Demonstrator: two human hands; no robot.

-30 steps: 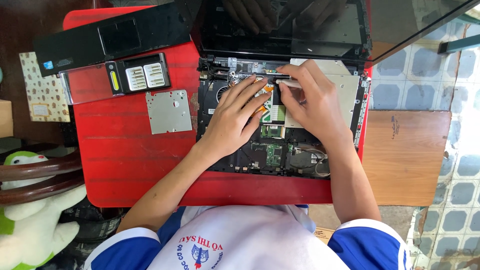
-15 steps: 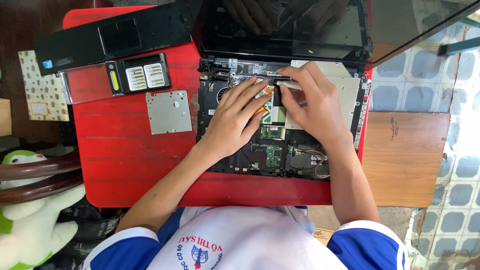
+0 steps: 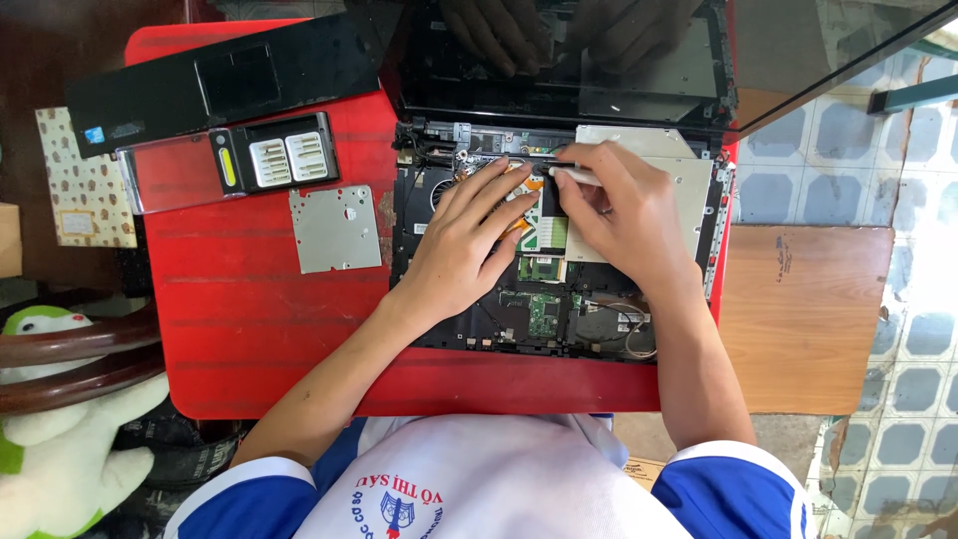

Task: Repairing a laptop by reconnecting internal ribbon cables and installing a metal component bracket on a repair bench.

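1. At far left, a white and green plush toy (image 3: 45, 449) lies partly cut off by the frame edge, beside curved dark wooden chair rails (image 3: 70, 359).
2. On the red desk (image 3: 249, 329) rest a detached black palm-rest panel (image 3: 225, 80), a screwdriver bit case (image 3: 269, 160) with its clear lid swung open, and a square grey metal cover plate (image 3: 334, 228).
3. The left hand (image 3: 464, 240) lies flat on the opened laptop chassis (image 3: 544, 309), fingers spread over the orange-taped parts near the fan; what sits under the palm is hidden.
4. The right hand (image 3: 624, 215) pinches a slim white-handled tool (image 3: 571, 176), its tip aimed at the chassis's upper edge; the tip itself is too small to make out.
5. The laptop's dark screen (image 3: 559, 60) shows both hands dimly mirrored, its top cut off.
6. At right, a bare wooden board (image 3: 803, 314) meets tiled floor (image 3: 878, 180).
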